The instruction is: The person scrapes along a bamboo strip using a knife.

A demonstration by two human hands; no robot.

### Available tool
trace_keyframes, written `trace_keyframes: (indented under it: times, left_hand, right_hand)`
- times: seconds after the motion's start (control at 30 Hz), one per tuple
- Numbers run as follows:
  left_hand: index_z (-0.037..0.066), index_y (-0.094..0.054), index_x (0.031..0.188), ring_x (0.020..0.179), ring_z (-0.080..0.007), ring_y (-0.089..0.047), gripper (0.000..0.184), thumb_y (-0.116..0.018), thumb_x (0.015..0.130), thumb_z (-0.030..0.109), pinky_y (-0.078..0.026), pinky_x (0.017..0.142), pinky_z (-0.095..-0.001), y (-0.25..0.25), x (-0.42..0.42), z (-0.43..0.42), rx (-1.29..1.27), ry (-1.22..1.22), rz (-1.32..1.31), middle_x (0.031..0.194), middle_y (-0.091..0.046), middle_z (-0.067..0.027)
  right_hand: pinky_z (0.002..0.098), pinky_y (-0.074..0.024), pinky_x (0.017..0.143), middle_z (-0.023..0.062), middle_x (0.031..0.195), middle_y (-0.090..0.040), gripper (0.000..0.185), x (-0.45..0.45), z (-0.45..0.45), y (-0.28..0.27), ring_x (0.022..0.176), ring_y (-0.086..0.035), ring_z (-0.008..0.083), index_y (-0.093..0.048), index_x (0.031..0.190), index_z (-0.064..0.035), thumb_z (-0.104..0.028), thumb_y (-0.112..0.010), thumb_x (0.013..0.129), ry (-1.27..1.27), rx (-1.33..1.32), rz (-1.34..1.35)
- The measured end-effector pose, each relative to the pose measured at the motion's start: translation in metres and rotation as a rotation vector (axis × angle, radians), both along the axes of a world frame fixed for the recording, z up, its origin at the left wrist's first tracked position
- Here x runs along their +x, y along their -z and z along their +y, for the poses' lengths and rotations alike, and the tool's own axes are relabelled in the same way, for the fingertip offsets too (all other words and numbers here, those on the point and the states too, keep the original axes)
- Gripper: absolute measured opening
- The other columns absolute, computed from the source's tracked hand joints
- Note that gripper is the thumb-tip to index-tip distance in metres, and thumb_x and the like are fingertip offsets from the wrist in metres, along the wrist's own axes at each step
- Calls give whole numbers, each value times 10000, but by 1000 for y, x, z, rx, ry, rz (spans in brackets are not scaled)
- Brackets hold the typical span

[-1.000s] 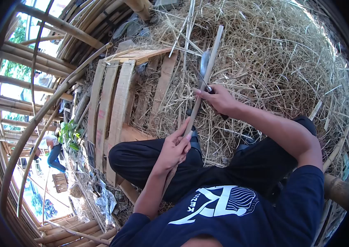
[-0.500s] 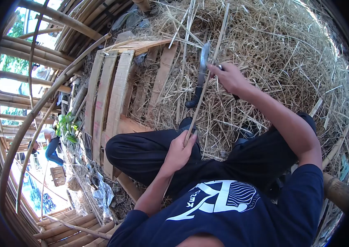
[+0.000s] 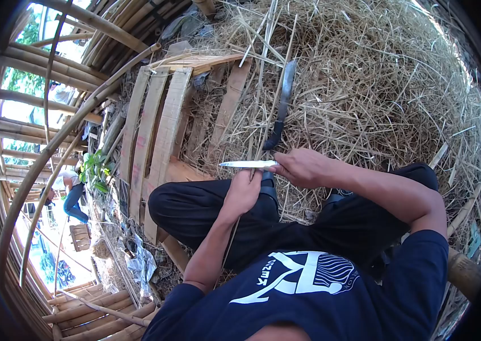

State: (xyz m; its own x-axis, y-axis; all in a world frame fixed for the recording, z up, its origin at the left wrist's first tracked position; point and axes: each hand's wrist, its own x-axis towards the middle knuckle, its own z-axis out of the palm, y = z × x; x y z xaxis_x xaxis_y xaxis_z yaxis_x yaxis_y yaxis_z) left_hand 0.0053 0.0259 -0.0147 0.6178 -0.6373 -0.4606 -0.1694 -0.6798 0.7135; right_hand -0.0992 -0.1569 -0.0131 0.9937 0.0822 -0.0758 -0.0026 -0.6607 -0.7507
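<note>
My left hand (image 3: 243, 192) is closed round a thin bamboo strip (image 3: 277, 99), which runs up and away over the straw and back down under my forearm. In my right hand (image 3: 303, 167) is a small knife (image 3: 249, 164), its bright blade pointing left across the strip just above my left fingers. Whether the blade touches the strip cannot be made out. A larger knife (image 3: 286, 91) with a black handle lies on the straw, just right of the strip.
Dry straw (image 3: 377, 85) covers the ground ahead. A wooden pallet (image 3: 164, 136) lies at the left, with a leafy plant (image 3: 95, 170) and crumpled plastic (image 3: 141, 261) beyond it. Bamboo poles (image 3: 87, 119) form a frame at far left; a person (image 3: 73, 196) is bent over outside.
My right hand has come down and toward me with the small knife, from far along the strip to beside my left hand. The strip has turned in my left hand, and its far end has shifted left.
</note>
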Motion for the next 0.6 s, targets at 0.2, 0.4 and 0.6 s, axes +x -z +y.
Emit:
trace_keyframes:
  times: [0.2,0.4,0.6]
  left_hand:
    - [-3,-643,985,525,-168,-468,266,-452,960,180,-361,515,-346,-4,-8,-8,-15,13,-134,595,-496,-86]
    - [-41,-596,916,561,-242,-534,278,-463,953,200,-407,561,-396,4,-16,1,17,-24,-138,618,-532,-157]
    - [-62,-544,829,584,-328,-593,334,-465,960,235,-427,576,-427,-4,-18,15,103,-25,-80,629,-545,-223]
  right_hand:
    - [511,-411,558,211,577,-536,387,0,2,14,582,-547,431,-516,811,-16,-354,-432,981,48,19,-9]
    - [502,-440,567,203,593,-563,410,5,-1,28,597,-570,421,-556,784,-33,-383,-442,965,9,-40,10]
    - [445,-519,639,167,737,-654,369,26,-29,52,673,-647,354,-638,866,-21,-354,-490,926,227,-170,259]
